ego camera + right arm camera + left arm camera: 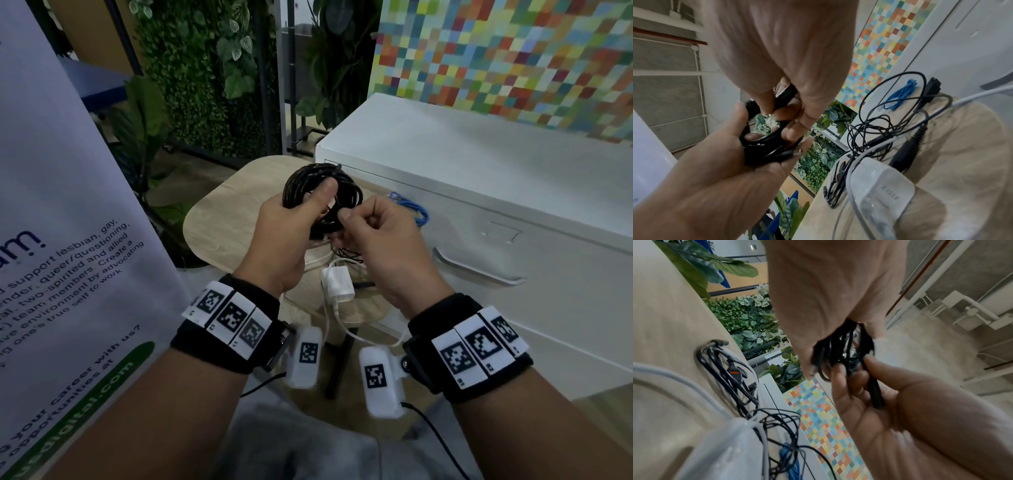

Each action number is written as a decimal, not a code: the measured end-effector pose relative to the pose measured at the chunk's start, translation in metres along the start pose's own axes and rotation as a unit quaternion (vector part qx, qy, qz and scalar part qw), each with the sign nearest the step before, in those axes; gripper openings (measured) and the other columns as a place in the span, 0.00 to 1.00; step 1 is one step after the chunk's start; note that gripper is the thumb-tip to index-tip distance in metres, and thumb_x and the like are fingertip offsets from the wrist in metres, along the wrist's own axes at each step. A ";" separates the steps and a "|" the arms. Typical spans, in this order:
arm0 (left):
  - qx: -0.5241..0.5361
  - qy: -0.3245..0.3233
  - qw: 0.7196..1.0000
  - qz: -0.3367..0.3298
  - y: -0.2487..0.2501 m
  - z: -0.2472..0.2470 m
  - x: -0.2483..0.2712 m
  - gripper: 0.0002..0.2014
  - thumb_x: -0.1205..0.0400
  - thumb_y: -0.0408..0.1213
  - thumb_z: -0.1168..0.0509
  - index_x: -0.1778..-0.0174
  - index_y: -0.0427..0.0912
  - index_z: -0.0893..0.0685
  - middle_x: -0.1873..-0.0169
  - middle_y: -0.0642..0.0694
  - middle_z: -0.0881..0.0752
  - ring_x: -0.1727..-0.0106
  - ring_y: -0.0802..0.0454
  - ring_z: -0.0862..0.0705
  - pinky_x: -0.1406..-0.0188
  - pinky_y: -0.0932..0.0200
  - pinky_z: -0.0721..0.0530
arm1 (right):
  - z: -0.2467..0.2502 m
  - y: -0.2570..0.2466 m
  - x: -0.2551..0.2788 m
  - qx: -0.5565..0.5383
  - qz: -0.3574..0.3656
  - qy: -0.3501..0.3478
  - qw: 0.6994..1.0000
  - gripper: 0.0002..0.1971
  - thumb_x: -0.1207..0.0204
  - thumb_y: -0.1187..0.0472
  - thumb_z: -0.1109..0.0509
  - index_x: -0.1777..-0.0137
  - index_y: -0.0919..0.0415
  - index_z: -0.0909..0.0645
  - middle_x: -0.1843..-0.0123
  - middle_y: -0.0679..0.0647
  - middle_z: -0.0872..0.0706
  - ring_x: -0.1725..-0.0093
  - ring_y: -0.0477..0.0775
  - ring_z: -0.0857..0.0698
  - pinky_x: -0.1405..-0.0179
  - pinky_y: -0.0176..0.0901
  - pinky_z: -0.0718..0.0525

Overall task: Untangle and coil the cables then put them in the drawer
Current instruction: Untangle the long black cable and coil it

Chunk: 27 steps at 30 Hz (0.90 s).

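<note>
Above the small wooden worktop point(219, 212), your left hand point(291, 233) held a coiled black cable point(308, 181), thumb pressed over the loops and fingers curled round the bundle, so that grip was clamped on the coil. Your right hand point(380, 236) met it just beside, its thumb and fingertips pinching a black strand at the coil's lower edge; the right wrist view showed a dark plug end point(786, 93) held between those fingers. Beneath your hands, on the worktop, lay the remaining tangle: thin black cables point(875, 129) looped over one another, a white charger block point(337, 283) with its white lead point(346, 329) trailing off the near edge, and a bundled blue cable point(412, 205) at the far side, next to the white drawer cabinet point(479, 192). The cabinet's drawer point(513, 253), with its pale handle point(479, 270), stood closed to your right. A printed banner point(68, 205) hung at your left, and a green plant wall point(205, 68) filled the background.
</note>
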<state>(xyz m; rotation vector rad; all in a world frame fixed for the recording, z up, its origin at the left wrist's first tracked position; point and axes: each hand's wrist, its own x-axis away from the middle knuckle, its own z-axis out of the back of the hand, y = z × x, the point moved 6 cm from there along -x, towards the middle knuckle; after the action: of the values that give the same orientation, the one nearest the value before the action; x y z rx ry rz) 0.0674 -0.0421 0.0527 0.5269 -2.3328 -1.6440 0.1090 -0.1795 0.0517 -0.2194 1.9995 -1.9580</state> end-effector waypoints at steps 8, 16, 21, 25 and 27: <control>0.115 0.174 0.977 -0.044 -0.010 -0.004 0.003 0.17 0.13 0.41 0.29 0.66 0.38 0.21 0.70 0.45 0.17 0.64 0.49 0.09 0.65 0.53 0.11 | -0.019 0.032 0.016 -0.150 -0.119 -0.018 0.981 0.14 0.12 0.65 0.32 0.62 0.63 0.21 0.68 0.59 0.14 0.61 0.57 0.12 0.58 0.50 0.12; 0.074 0.053 0.995 -0.029 -0.003 -0.009 -0.005 0.17 0.10 0.43 0.34 0.62 0.36 0.22 0.75 0.46 0.17 0.70 0.50 0.14 0.63 0.53 0.14 | 0.009 0.019 -0.001 -0.014 -0.078 -0.010 0.997 0.17 0.19 0.63 0.23 0.70 0.55 0.19 0.69 0.57 0.18 0.64 0.60 0.20 0.58 0.56 0.18; 0.058 0.035 0.997 -0.038 0.006 -0.009 -0.001 0.16 0.11 0.42 0.33 0.63 0.37 0.20 0.68 0.41 0.14 0.61 0.45 0.11 0.54 0.45 0.11 | 0.016 0.018 -0.005 0.005 -0.078 -0.019 0.997 0.15 0.23 0.59 0.19 0.68 0.55 0.19 0.70 0.54 0.19 0.66 0.54 0.20 0.62 0.52 0.21; 0.055 -0.011 0.998 -0.003 0.010 -0.011 0.004 0.18 0.09 0.46 0.38 0.60 0.38 0.21 0.70 0.43 0.11 0.63 0.45 0.09 0.60 0.50 0.11 | 0.012 0.012 -0.007 0.003 -0.069 -0.082 0.994 0.10 0.18 0.59 0.24 0.38 0.54 0.15 0.51 0.55 0.09 0.53 0.52 0.11 0.57 0.50 0.14; 0.058 -0.022 0.998 0.007 0.009 -0.013 0.007 0.19 0.08 0.47 0.40 0.60 0.38 0.21 0.71 0.46 0.11 0.64 0.48 0.10 0.55 0.49 0.12 | 0.006 0.007 -0.008 -0.011 -0.060 -0.112 0.992 0.14 0.13 0.65 0.32 0.30 0.57 0.16 0.42 0.63 0.09 0.50 0.56 0.10 0.54 0.53 0.11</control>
<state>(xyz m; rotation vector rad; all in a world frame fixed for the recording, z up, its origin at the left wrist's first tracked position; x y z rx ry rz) 0.0653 -0.0535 0.0660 0.5009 -2.4697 -1.5352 0.1193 -0.1818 0.0459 -0.5512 1.9007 -1.8882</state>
